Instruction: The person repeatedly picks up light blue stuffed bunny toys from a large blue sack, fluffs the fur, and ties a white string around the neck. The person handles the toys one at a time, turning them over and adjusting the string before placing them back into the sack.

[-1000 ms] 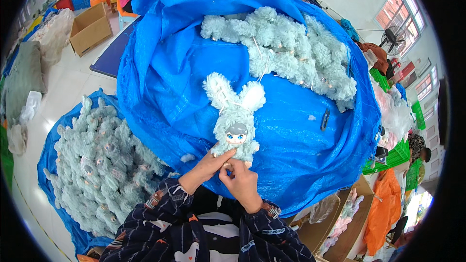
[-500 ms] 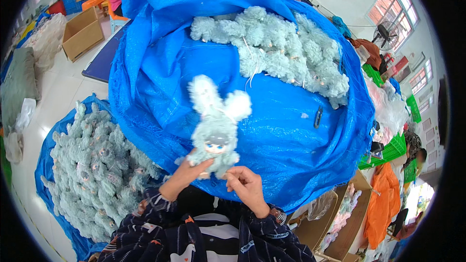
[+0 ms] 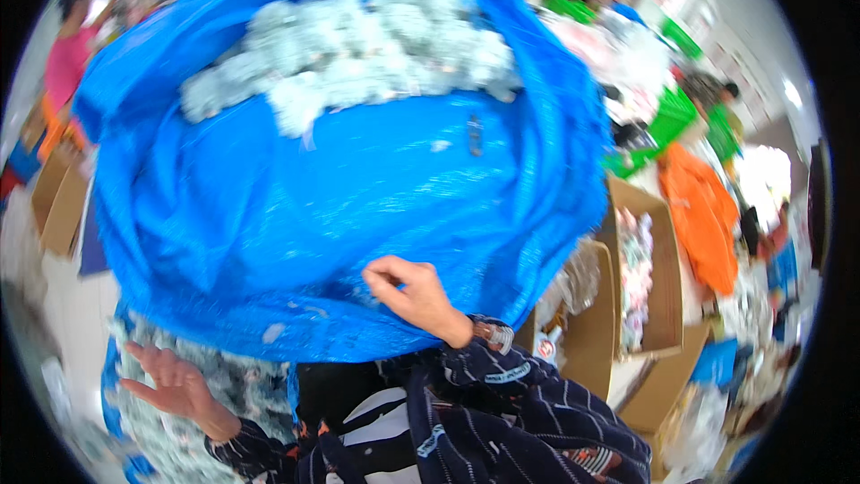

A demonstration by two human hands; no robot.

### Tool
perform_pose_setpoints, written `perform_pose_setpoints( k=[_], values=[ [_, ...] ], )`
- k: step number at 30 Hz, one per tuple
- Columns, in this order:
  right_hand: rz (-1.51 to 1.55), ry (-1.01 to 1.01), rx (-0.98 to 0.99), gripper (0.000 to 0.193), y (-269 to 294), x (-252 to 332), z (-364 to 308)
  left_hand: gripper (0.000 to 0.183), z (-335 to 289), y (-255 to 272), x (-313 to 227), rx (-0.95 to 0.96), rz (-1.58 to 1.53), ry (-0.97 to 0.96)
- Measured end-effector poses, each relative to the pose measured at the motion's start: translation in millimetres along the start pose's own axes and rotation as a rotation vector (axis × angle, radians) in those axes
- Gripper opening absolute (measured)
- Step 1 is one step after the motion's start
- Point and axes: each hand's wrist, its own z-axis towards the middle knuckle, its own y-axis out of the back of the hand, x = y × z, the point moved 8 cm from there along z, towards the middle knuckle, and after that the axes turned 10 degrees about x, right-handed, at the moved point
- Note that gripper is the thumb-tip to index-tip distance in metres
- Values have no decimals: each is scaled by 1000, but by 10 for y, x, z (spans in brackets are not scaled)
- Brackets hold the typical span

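Left hand (image 3: 168,382) hovering, fingers wide, over plush heap (image 3: 255,385) — right hand (image 3: 414,294) hanging, fingers curled, cannot tell if gripping; beyond fingers, blue tarp (image 3: 555,125) rising at edges, apparently keeping plush toys (image 3: 358,45) gathered.

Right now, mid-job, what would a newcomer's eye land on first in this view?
Probably the big bright blue tarp filling the middle, with a heap of pale blue-green plush toys along its far side. Next, the left hand, fingers spread over a second plush pile at lower left, and the right hand, curled above the tarp's near part.
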Motion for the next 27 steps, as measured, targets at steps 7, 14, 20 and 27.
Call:
perform_pose_setpoints(
  k=[7,14,20,27],
  values=[
    [-180,191,-243,9,698,152,280,35,198,428,801,-266,912,479],
    [-362,249,-526,10,1392,-29,570,24,804,43,1436,-105,1369,513],
    [-583,164,-615,14,1448,-249,707,30,1357,-21,1757,220,1815,407],
    [-651,339,-693,16,1364,-197,640,47,2216,876,2383,473,2010,328]
  ],
)
